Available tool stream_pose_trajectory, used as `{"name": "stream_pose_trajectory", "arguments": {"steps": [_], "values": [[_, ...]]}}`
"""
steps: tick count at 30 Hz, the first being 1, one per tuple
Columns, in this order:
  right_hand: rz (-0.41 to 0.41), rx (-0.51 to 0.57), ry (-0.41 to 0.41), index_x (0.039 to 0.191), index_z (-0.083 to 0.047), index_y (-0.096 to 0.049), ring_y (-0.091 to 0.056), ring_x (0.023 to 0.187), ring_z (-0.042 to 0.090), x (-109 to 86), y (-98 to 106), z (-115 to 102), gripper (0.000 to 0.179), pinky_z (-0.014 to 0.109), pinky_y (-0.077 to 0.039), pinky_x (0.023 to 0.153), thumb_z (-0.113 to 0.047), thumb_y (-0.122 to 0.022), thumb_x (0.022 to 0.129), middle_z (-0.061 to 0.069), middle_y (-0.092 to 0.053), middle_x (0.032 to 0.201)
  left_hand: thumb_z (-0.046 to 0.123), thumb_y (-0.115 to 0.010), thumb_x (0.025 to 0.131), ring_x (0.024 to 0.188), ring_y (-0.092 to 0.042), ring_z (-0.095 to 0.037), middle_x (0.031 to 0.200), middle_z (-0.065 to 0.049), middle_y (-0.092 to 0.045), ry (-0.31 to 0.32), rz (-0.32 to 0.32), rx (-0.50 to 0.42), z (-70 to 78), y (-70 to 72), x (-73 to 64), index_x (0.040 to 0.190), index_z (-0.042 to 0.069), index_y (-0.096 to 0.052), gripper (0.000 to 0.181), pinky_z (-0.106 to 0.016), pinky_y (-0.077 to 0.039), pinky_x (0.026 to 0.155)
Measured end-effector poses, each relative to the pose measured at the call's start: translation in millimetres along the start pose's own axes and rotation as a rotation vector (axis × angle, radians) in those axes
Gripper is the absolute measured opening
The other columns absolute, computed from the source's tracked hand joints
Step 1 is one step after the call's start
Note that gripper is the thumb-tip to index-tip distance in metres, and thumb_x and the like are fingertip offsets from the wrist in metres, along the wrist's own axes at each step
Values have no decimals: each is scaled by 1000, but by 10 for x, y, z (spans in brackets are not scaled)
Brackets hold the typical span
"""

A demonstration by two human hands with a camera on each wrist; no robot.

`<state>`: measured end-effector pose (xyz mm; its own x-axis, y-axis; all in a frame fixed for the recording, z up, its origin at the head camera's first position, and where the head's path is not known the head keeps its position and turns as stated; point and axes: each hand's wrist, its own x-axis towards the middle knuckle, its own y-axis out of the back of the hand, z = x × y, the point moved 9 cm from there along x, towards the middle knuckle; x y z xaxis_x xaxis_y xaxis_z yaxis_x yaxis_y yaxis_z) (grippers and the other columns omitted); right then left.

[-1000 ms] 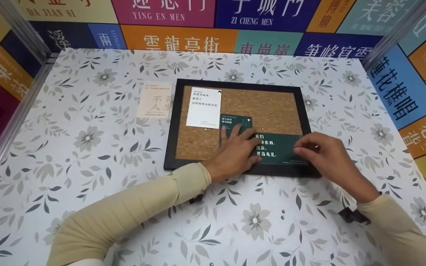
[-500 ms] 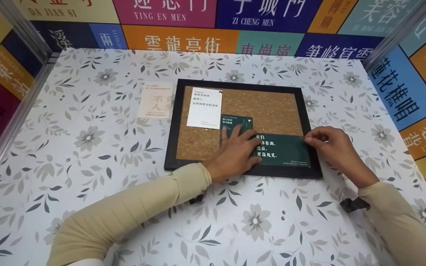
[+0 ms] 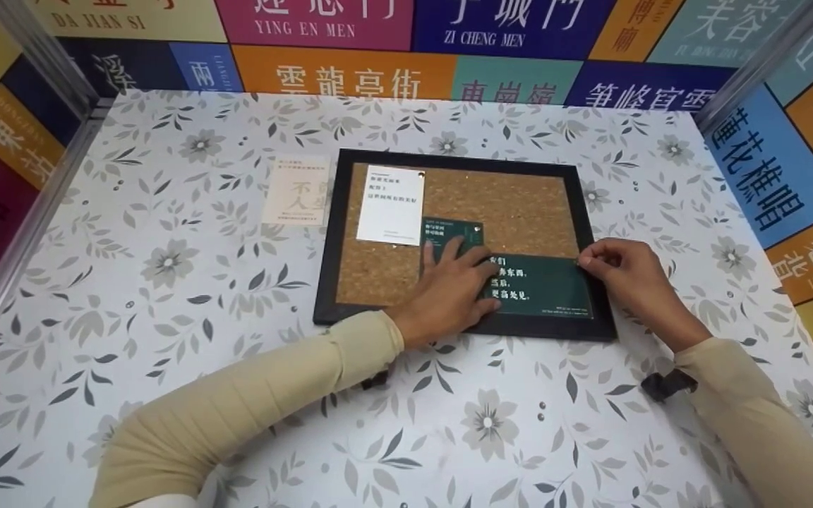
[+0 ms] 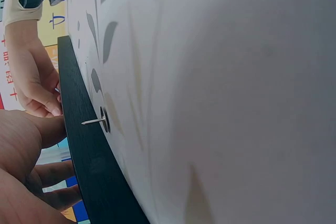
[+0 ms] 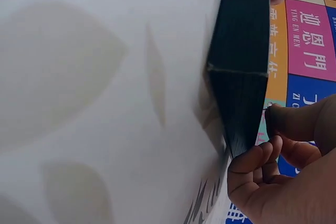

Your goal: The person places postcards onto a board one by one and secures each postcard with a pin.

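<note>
A black-framed cork board (image 3: 519,204) lies on the table. My left hand (image 3: 442,296) presses with spread fingers on a small green card (image 3: 449,229) and the left end of a long green card (image 3: 547,289). At the long card's upper right corner, my right hand (image 3: 622,282) pinches a tiny thumbtack (image 3: 577,262) between thumb and forefinger, mostly hidden by the fingertips. In the left wrist view, a loose thumbtack (image 4: 94,121) rests point up beside the frame's edge. A white card (image 3: 389,204) is on the board's upper left, with a dark tack at its corner.
A cream card (image 3: 295,190) lies on the flower-patterned table (image 3: 188,282), touching or just under the frame's left side. Printed panels (image 3: 343,77) with large characters stand along the back and sides.
My right hand has moved from over the long green card's right part out to its upper right corner, uncovering the card's lower right. The left hand stays put.
</note>
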<state>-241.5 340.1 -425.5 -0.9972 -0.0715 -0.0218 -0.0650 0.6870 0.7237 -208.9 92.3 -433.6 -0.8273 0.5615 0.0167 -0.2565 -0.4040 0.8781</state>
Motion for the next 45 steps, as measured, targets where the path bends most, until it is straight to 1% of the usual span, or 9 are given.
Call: {"name": "stream_pose_trajectory", "arguments": {"steps": [4, 11, 14, 18, 20, 25, 33, 40, 45], "values": [[-8, -6, -25, 107, 1, -78, -54, 81, 14, 17, -17, 19, 18, 22, -44, 70, -16, -71, 109, 6, -67, 90, 43, -74, 107, 162, -31, -42, 165, -4, -52, 4, -6, 25, 14, 11, -1, 154, 17, -64, 55, -82, -15, 125], [-29, -33, -57, 106, 1, -78, -54, 81, 15, 50, -32, 23, 17, 23, -44, 70, -13, -71, 108, 5, -65, 88, 41, -76, 106, 162, -31, -43, 165, -5, -53, 6, 5, -6, -4, 2, 3, 153, 15, -65, 55, -82, -14, 125], [-41, -29, -79, 107, 3, -78, -56, 82, 14, 68, -34, 26, 18, 22, -45, 70, -13, -70, 108, 4, -68, 90, 42, -76, 105, 161, -32, -42, 165, -3, -53, 3, 17, 11, -44, -51, 41, 152, 18, -66, 54, -82, -17, 124], [-53, 2, -133, 110, 5, -78, -58, 85, 13, 94, -34, 60, 21, 20, -47, 73, -14, -69, 108, 1, -70, 94, 42, -77, 105, 162, -32, -42, 165, -4, -53, -1, 22, -3, -54, -74, 53, 152, 18, -66, 54, -82, -15, 125], [-53, 26, -161, 110, 6, -77, -58, 87, 13, 104, -34, 83, 21, 19, -48, 73, -14, -69, 108, 0, -70, 95, 43, -75, 106, 162, -30, -42, 166, -5, -52, 3, 6, 1, -6, -20, 15, 153, 17, -65, 55, -81, -14, 125], [-41, 78, -195, 110, 6, -76, -59, 87, 11, 115, -40, 127, 20, 19, -50, 72, -12, -70, 106, -4, -69, 93, 44, -74, 106, 162, -30, -42, 165, -4, -52, 6, -1, 20, 21, 14, -6, 154, 18, -65, 55, -82, -14, 125], [-17, 50, -161, 109, 3, -78, -56, 79, 10, 115, -40, 138, 20, 22, -46, 68, -15, -71, 107, -3, -67, 86, 40, -75, 106, 162, -30, -42, 164, -6, -52, -10, 17, -46, -57, -83, 42, 152, 15, -66, 53, -83, -11, 125], [4, 40, -120, 103, 4, -78, -54, 73, 8, 114, -54, 88, 16, 22, -45, 65, -12, -75, 103, -4, -64, 79, 43, -74, 107, 161, -32, -41, 165, -5, -53, -2, 5, 20, 7, 8, -8, 154, 17, -65, 55, -82, -16, 124], [20, 2, -71, 97, 3, -76, -54, 72, 9, 109, -60, 30, 13, 23, -44, 65, -10, -75, 102, -3, -64, 77, 42, -74, 107, 162, -32, -41, 165, -5, -53, 1, 3, 11, 6, 9, -15, 154, 16, -65, 54, -82, -15, 125]]}}
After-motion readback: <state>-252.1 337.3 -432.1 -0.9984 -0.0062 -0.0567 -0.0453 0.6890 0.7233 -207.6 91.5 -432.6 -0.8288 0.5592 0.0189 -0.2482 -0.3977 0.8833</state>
